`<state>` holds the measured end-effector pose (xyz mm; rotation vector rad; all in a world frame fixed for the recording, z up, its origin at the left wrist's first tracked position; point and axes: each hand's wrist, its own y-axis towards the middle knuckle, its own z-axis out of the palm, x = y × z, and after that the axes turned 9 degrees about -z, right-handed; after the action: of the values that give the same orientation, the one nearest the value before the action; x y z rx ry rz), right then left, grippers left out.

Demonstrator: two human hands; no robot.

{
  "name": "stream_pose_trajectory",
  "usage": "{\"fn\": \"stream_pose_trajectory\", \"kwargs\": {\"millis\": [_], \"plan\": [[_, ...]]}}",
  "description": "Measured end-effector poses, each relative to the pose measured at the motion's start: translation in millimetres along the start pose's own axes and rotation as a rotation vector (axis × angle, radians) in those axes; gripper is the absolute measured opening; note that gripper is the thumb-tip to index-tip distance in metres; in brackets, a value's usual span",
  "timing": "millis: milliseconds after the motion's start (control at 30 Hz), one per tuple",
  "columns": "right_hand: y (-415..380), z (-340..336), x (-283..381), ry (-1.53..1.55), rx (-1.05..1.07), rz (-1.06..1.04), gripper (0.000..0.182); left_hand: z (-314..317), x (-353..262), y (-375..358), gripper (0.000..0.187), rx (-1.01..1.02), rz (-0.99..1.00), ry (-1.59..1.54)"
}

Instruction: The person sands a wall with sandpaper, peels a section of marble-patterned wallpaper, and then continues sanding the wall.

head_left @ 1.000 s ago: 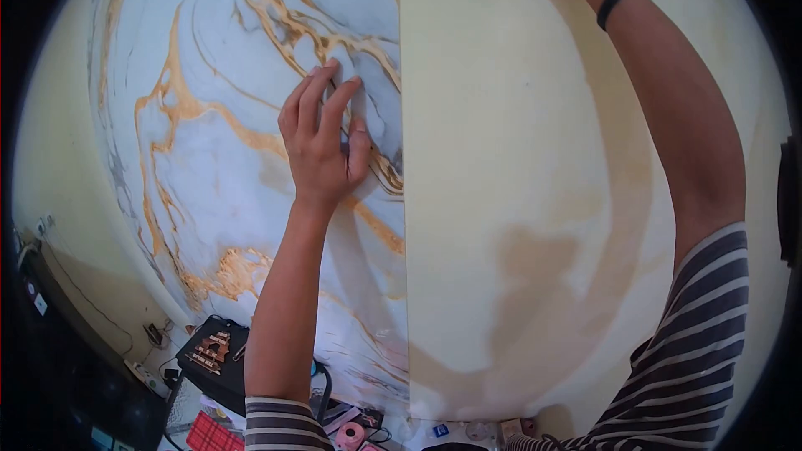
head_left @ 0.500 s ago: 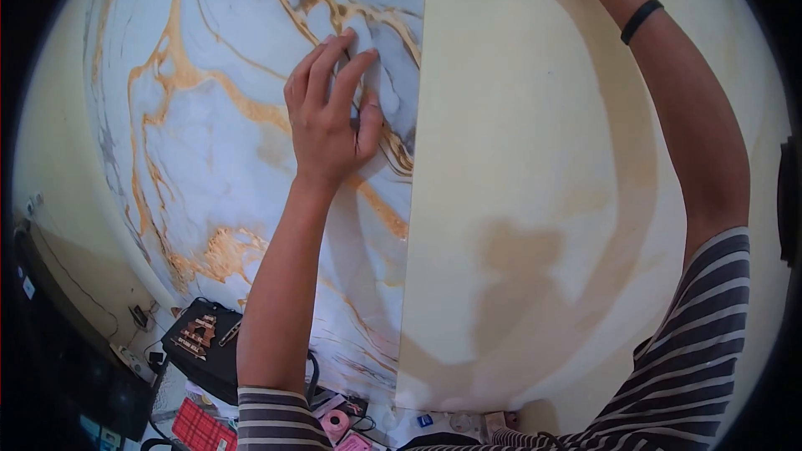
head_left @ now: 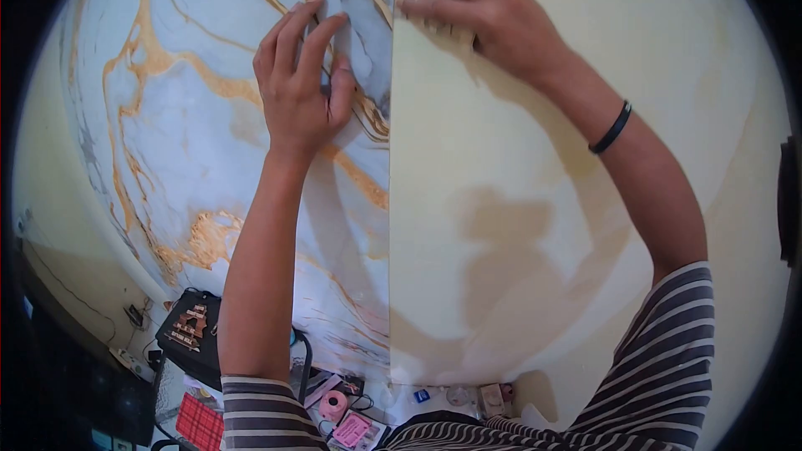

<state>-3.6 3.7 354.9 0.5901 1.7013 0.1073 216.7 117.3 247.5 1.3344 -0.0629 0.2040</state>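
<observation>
Rests left hand on the marbled wallpaper, with fingers spread and slightly bent, left of its straight right edge. Reaches right hand over the plain wall, far end, with fingers pointing left to that edge; too blurred to tell whether pinching anything. Shows, near left, black bag and red checked cloth; just right, pink roll.
</observation>
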Motion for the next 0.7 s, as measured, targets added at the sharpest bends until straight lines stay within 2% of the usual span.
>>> {"fn": "stream_pose_trajectory", "kwargs": {"millis": [100, 233, 400, 533, 600, 700], "plan": [[-35, 23, 27, -0.093, 0.101, 0.050, 0.023, 0, 1, 0, 0.046, 0.002, 0.011, 0.004], [-52, 33, 78, -0.004, 0.102, 0.073, 0.025, -2, -2, 2, 0.045, 0.011, 0.044, 0.017], [-73, 41, 149, 0.064, 0.203, 0.131, 0.024, 3, 8, 2, 0.043, -0.037, 0.109, 0.015], [-90, 55, 193, 0.061, 0.209, 0.165, 0.024, 2, 7, 1, 0.045, -0.020, 0.079, 0.016], [-95, 56, 201, 0.049, 0.225, 0.141, 0.024, 4, 6, -1, 0.045, -0.030, 0.030, -0.007], [-88, 45, 179, 0.079, 0.227, 0.122, 0.025, 1, 2, 0, 0.046, -0.014, 0.009, -0.009]]}}
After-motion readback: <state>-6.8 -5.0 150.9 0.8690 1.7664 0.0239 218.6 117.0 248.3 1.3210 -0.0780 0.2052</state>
